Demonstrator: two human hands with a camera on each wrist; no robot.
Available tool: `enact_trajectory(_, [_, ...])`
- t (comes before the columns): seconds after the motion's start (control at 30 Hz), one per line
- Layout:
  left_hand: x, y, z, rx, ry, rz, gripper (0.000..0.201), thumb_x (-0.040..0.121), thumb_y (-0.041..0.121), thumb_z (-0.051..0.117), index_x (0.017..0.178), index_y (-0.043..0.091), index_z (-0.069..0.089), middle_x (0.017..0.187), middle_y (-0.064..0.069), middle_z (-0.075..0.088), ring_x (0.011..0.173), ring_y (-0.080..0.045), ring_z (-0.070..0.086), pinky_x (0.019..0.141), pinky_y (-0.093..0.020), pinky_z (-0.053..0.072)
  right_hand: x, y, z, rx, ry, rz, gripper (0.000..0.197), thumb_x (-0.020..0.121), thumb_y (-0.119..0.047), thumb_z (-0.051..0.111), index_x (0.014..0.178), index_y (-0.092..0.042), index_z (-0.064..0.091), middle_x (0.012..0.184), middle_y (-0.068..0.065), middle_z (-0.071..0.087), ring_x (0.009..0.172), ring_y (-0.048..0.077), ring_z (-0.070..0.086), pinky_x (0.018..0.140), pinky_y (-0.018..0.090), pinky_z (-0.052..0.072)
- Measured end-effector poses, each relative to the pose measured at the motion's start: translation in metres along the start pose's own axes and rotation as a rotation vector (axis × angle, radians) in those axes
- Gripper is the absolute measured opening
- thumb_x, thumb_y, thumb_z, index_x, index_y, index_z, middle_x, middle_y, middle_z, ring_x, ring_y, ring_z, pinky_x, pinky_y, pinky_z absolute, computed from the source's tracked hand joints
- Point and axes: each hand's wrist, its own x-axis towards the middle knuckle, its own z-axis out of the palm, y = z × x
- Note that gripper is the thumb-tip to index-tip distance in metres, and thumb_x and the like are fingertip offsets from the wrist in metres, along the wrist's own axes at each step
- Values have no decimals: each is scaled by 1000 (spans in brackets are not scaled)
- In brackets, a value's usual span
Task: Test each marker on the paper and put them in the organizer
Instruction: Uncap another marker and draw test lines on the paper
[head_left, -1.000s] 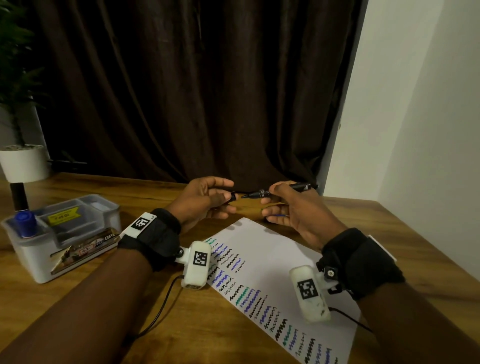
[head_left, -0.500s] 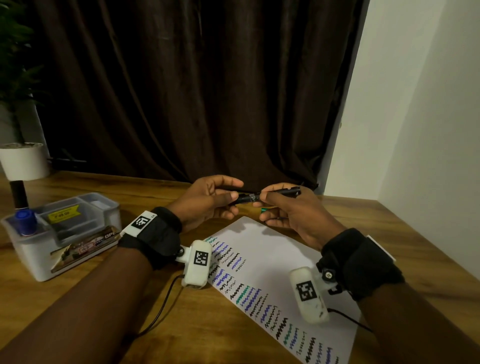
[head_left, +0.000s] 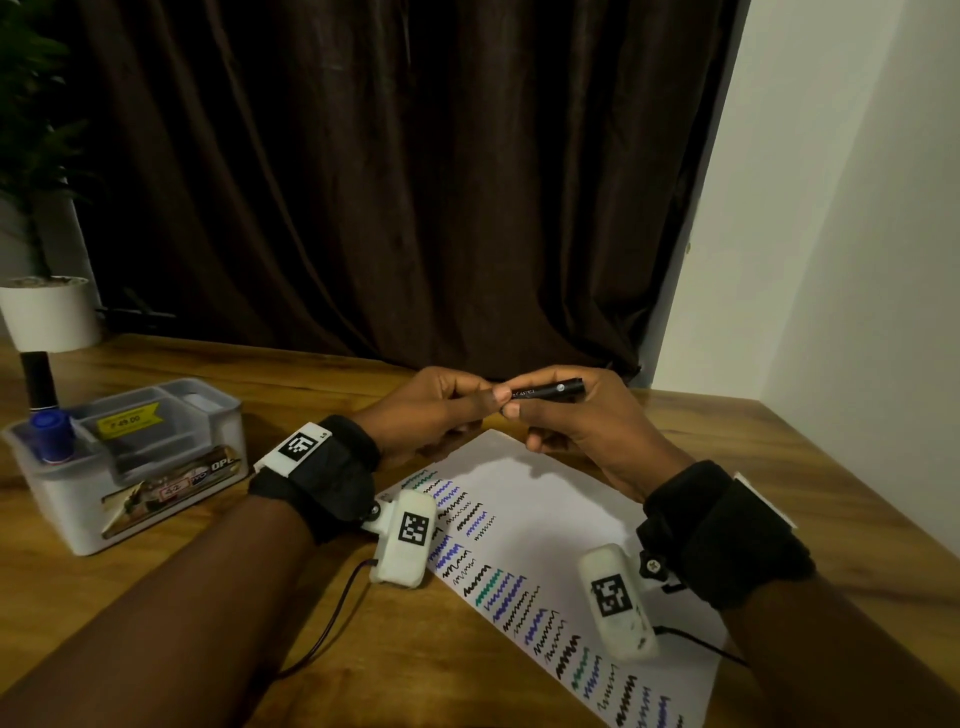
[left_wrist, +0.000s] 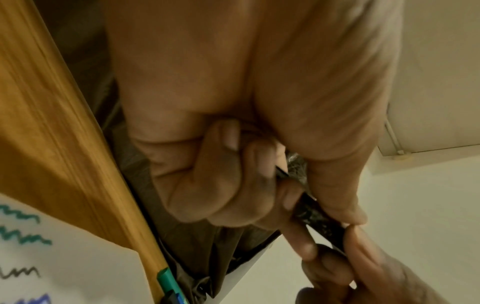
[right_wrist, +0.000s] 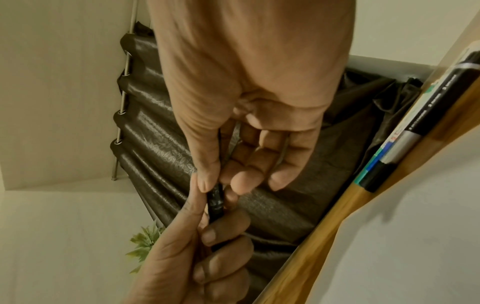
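Both hands grip one black marker (head_left: 545, 391) above the paper (head_left: 545, 519).
The left hand (head_left: 431, 410) curls round one end and the right hand (head_left: 587, 421) pinches the barrel, thumbs touching; pale print runs along it. One organizer (head_left: 130, 467), left of the grip, holds two markers (head_left: 49, 415).

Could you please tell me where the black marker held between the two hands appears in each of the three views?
Head: the black marker lies level at centre, above the paper's far end.
Left wrist: lower right, a dark slanted barrel among the fingertips.
Right wrist: centre, a short dark stretch below the thumb.
Shared landmark: the brown curtain behind the hands.
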Motion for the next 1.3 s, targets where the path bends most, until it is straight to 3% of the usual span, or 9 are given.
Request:
enact_trajectory(0.17, [-1,1,0,-17,-26,15,35,92,41,57,82,7,58,63,-3,25,48,-12,21,41,-20,20,1,2,1,3,-11,8,20,87,-9,80,107,-13,79,77,10,78,59,14,69,62,26,59])
enact_trajectory(0.3, [0,2,0,13,-21,4,53,92,43,55,96,-9,59,64,-4,33,45,-9,25,38,-17,22,1,3,1,20,-19,23,24,88,-9,79,112,-9,77,91,17,80,61,16,69,63,28,59])
enact_trajectory(0.43, [-1,2,-3,67,-35,17,42,94,44,52,82,4,59,65,-9,37,43,-11,27,39,-18,22,2,4,1,16,-28,22,24,89,-11,79,112,-11,77,89,17,80,63,17,69,65,30,59])
enact_trajectory(0.57, [-2,3,-5,81,-49,5,46,93,46,51,95,1,60,68,-9,41,43,-8,28,38,-18,21,4,6,3,23,-29,28,22,89,-12,79,111,-11,77,86,14,80,61,16,69,66,32,59])
enact_trajectory(0.77, [-3,5,-5,96,-61,-6,34,96,41,48,87,11,59,65,3,50,43,-4,32,37,-16,23,4,7,6,41,-40,29,22,90,-13,78,112,-9,76,93,24,77,59,16,69,65,32,57])
enact_trajectory(0.9, [-3,5,-2,103,-42,-7,32,104,32,43,87,11,58,66,3,49,45,-4,34,37,-15,25,5,7,4,54,-29,52,22,92,-14,77,113,-9,74,84,14,78,59,16,69,65,33,57])
enact_trajectory(1.07, [3,1,-3,40,75,15,35,103,35,47,94,3,59,70,1,46,53,-9,37,41,-18,25,9,13,4,-44,-77,258,38,90,-41,78,119,-18,69,96,8,81,70,18,72,66,33,58])
enact_trajectory(1.2, [7,-8,-6,-22,141,-2,30,104,24,49,117,2,64,72,2,50,56,-9,40,44,-20,31,4,17,-1,-164,-214,442,32,91,-45,75,111,-20,72,104,8,81,77,18,74,72,35,59])
enact_trajectory(1.3, [7,-7,-6,-47,177,1,24,102,17,53,119,3,60,74,-1,59,54,-10,44,43,-19,36,4,21,-2,-208,-288,483,41,90,-48,75,115,-15,73,97,2,82,80,16,75,77,33,58])
